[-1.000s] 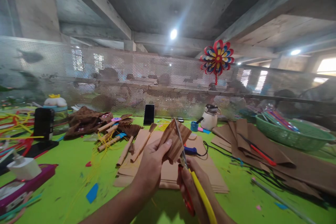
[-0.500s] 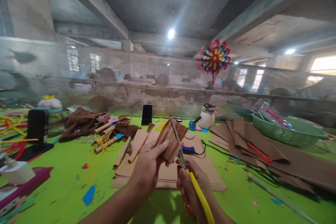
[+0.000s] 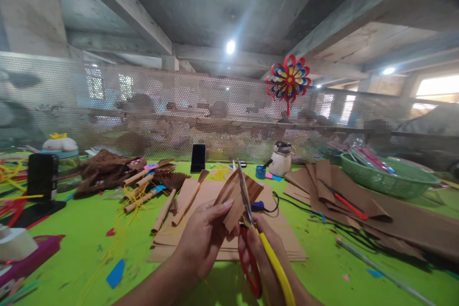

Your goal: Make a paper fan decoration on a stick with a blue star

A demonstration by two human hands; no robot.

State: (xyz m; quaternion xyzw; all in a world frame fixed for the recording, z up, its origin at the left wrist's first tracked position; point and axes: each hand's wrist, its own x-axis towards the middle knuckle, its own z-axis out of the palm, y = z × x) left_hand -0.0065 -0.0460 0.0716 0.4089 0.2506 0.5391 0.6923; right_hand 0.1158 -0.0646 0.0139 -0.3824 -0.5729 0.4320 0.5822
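In the middle of the head view, my left hand (image 3: pixel 201 234) pinches a striped brown piece of paper (image 3: pixel 231 201) between thumb and fingers, holding it up over the table. My right hand (image 3: pixel 268 248) is closed around scissors (image 3: pixel 274 267) with one yellow and one red handle. The blades point away from me and cross the paper on its right side, slightly parted at the tips. Behind and below both hands lies a stack of tan cardboard sheets (image 3: pixel 287 244). A blue-handled tool (image 3: pixel 257 206) with a black cord rests on that stack, partly hidden by the scissors.
Rolled paper pieces with pleated ends (image 3: pixel 163 210) lie left of the stack. Brown paper sheets (image 3: pixel 405 205), a red-handled tool (image 3: pixel 349 204) and a green basket (image 3: pixel 389 179) are on the right. A phone (image 3: pixel 198 158) and a jug (image 3: pixel 280 158) stand toward the back.
The scissors have opened wider: the red handle has swung away from the yellow one and the blades have parted. The paper is tilted a little differently. The whole view has shifted slightly.
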